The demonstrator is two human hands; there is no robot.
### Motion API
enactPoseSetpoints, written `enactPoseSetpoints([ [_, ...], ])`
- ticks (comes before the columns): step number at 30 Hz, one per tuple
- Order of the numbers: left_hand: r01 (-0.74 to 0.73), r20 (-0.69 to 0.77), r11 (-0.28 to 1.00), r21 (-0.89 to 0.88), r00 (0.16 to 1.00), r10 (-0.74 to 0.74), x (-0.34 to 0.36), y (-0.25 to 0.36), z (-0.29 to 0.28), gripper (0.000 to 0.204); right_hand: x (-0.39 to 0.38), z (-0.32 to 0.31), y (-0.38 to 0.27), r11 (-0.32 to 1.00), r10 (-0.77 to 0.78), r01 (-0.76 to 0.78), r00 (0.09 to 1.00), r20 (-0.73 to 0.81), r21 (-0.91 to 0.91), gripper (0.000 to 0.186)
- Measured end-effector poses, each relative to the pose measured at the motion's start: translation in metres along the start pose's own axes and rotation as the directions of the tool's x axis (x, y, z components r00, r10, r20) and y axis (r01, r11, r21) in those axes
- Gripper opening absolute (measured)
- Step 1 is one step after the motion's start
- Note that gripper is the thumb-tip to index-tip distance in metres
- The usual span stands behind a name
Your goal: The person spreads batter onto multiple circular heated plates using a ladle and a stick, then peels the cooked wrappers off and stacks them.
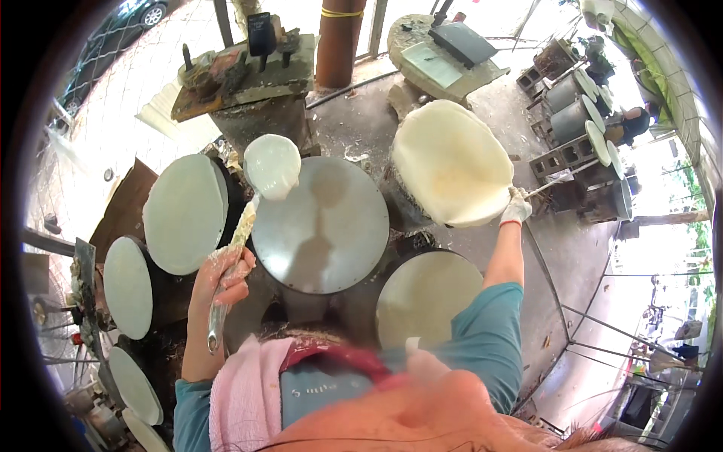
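My left hand (226, 279) is wrapped around the batter-crusted handle of a ladle (273, 166). The ladle's round bowl is full of white batter and hangs over the upper left rim of a bare metal griddle (320, 226). Out to the right, my right hand (517, 206), in a white glove, is closed at the lower right edge of a large, thin, cream-coloured flatbread (452, 166). That flatbread lies over a round support that is mostly hidden. A thin rod (561, 179) shows just beyond the glove; whether I hold it cannot be told.
Pale rounds of batter cover a griddle (429, 301) near right and others at left (186, 215), (128, 288). A cluttered stand (256, 83) and a stone table (410, 38) stand at the back. Cinder blocks (561, 160) and more round griddles are far right.
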State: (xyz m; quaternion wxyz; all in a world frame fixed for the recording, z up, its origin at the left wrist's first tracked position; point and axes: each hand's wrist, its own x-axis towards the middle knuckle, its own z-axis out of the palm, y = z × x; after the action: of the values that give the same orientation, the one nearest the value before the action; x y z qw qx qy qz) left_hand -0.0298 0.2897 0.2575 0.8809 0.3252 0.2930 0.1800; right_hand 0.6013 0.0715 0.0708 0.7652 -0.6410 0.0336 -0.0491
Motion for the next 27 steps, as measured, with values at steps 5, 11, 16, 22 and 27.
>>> enactPoseSetpoints([
  [5, 0.074, -0.015, 0.997, 0.020, 0.997, -0.073, 0.021, -0.017, 0.030, 0.029, 0.035, -0.006, 0.002, 0.997, -0.075, 0.078, 0.988, 0.136, -0.015, 0.018],
  [11, 0.151, -0.052, 0.972, 0.180, 0.988, -0.144, 0.038, -0.036, 0.039, 0.029, 0.015, 0.006, -0.051, 0.538, -0.421, 0.509, 0.853, 0.308, -0.672, 0.030],
  [16, 0.138, -0.026, 0.848, 0.511, 0.989, -0.145, 0.078, -0.067, 0.034, 0.034, -0.085, -0.019, -0.107, 0.508, -0.512, 0.485, 0.835, 0.204, -0.712, 0.040],
  [22, 0.029, -0.023, 0.278, 0.960, 0.999, -0.022, 0.152, -0.136, -0.034, 0.036, -0.301, -0.080, -0.028, 0.965, 0.206, -0.060, 0.773, 0.600, -0.255, 0.045],
  [27, -0.203, 0.450, -0.509, 0.836, 0.784, 0.428, 0.182, -0.171, -0.124, 0.042, -0.456, -0.097, 0.022, 0.662, 0.211, 0.269, 0.829, 0.518, -0.699, 0.051],
])
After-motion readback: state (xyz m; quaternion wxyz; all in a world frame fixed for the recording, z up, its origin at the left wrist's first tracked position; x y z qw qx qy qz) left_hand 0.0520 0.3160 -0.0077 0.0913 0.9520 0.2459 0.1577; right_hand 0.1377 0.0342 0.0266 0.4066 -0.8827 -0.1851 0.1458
